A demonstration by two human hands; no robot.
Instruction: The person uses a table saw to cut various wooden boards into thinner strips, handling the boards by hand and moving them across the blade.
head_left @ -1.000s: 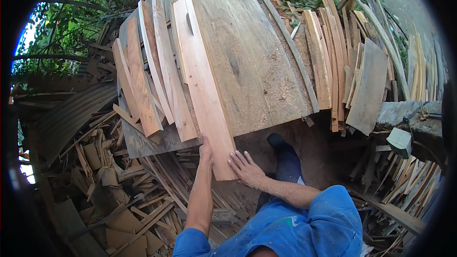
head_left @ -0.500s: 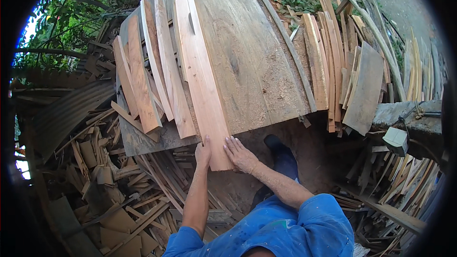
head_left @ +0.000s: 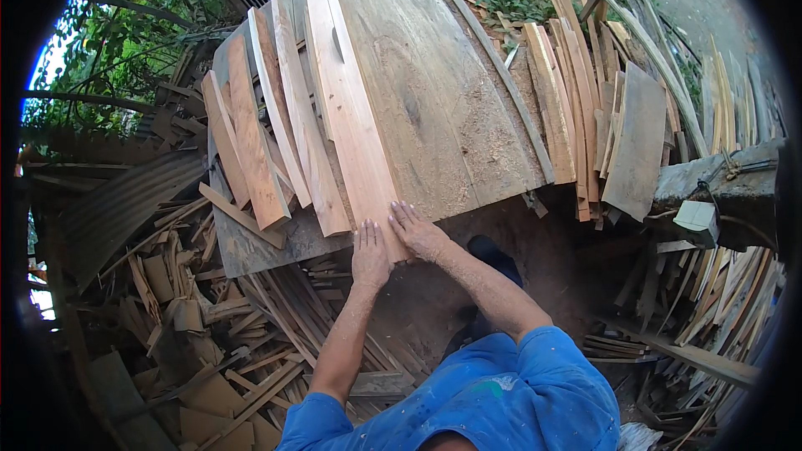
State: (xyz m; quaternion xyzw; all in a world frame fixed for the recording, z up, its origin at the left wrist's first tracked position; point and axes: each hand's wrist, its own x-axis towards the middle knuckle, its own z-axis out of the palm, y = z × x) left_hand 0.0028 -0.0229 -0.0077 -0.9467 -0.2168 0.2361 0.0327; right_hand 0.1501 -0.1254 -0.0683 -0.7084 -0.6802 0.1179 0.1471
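Observation:
A long, pale reddish plank lies lengthwise on a large wooden tabletop. Its near end sticks out slightly past the table's front edge. My left hand rests on that end with its fingers stretched forward over the upper face. Just to its right, my right hand lies with fingers extended across the plank near its right edge. Both hands are dusted with sawdust. A dark slot-like mark shows near the plank's far end.
Several loose boards lie left of the plank. Sawdust covers the tabletop's right part. Upright boards stand on the right beside a concrete beam. Scrap wood is heaped at lower left. My boot stands below the table.
My left hand has gone from holding the plank's left edge to lying on its top. My right hand has moved slightly forward, and the plank's near end now reaches out less.

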